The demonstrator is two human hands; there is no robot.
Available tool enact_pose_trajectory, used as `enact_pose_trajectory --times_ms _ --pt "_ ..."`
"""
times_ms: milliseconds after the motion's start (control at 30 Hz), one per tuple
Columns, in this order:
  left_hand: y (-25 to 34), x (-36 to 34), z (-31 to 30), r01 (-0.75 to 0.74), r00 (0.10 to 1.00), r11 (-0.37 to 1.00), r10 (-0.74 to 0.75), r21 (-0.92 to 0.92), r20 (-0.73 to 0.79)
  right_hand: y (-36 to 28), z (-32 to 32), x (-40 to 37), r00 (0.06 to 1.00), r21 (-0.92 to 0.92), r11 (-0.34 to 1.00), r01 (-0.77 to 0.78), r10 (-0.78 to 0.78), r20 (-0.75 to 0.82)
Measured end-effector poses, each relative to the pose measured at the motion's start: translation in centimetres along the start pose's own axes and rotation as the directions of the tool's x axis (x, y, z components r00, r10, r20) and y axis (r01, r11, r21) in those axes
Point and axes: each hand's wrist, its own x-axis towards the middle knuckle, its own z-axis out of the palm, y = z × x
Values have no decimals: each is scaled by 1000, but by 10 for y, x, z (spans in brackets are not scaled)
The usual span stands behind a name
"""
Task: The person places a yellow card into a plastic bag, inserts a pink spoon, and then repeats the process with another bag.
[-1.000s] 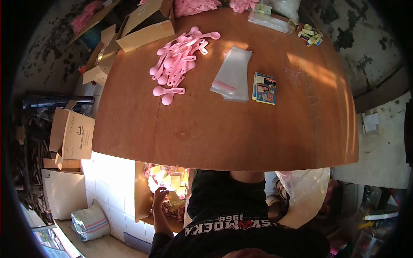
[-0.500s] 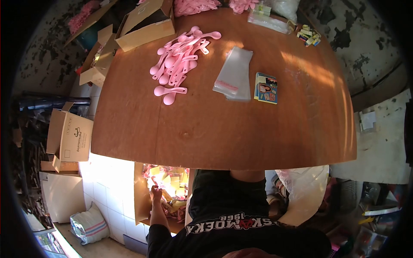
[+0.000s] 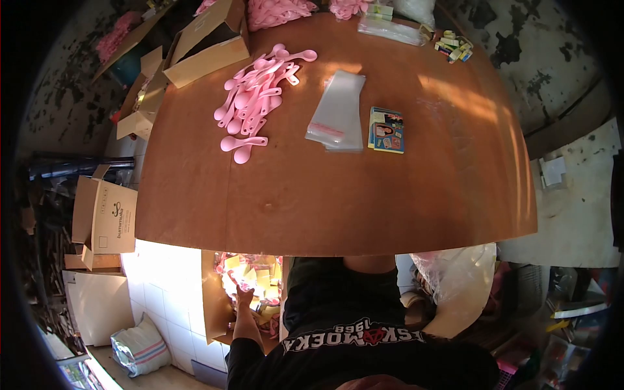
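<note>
My left hand [image 3: 244, 296] reaches down into an open cardboard box [image 3: 211, 302] below the table's near edge, at the left. In the box lie many pink-and-yellow packets [image 3: 263, 279]. The hand is right over these packets; glare blurs its fingers, and I cannot tell whether they hold one. My right hand is out of view. On the table [image 3: 390, 208] a pile of pink plastic spoons [image 3: 253, 97] lies at the left. Beside it are clear plastic bags [image 3: 341, 110] and a small stack of printed cards [image 3: 387, 133].
At the back stand an open carton [image 3: 214, 58], bags of pink items [image 3: 279, 12] and a group of small boxes [image 3: 454, 47]. Another carton [image 3: 114, 214] is left of the table. A white sack [image 3: 140, 348] sits on the floor. Clear plastic sheeting [image 3: 465, 279] hangs at the right.
My left hand has shifted slightly right and down within the box. The view has turned a little, so the things on the table appear further left.
</note>
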Motion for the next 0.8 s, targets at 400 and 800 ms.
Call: enact_pose_trajectory --times_ms 400,800 --pt "218 -109 -57 -637 762 770 622 42 180 -338 -82 -275 290 -175 410 895 -238 927" --pt "340 -309 -121 -936 245 332 850 -114 466 -608 29 -213 -258 -432 -414 801 -890 375"
